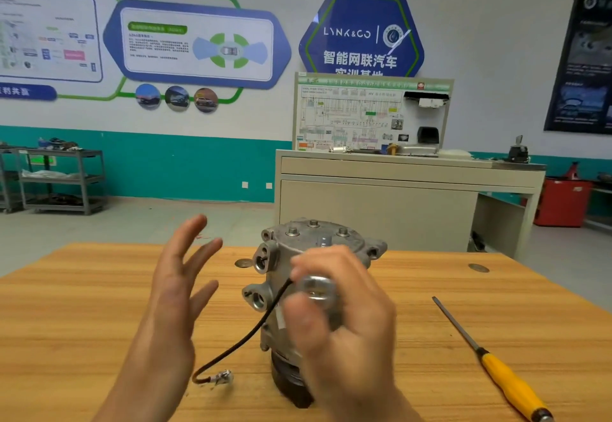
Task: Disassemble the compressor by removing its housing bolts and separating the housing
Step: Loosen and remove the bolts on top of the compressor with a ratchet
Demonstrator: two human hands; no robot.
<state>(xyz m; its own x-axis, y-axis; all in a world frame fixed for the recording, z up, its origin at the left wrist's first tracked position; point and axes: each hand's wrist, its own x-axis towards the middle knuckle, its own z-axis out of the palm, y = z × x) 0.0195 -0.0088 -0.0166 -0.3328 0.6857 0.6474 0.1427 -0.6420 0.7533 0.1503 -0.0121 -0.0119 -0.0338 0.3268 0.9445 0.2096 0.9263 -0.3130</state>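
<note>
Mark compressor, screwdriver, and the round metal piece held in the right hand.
compressor (309, 242): head view, on its bolted top cover.
screwdriver (506, 383): head view, on the yellow handle.
round metal piece (316, 286): head view, on its shiny face; blurred, so I cannot identify it.

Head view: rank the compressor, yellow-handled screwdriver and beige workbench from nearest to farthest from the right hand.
1. compressor, just behind the right hand, which grips a silver piece.
2. yellow-handled screwdriver, on the table to the hand's right.
3. beige workbench, beyond the table.
</note>
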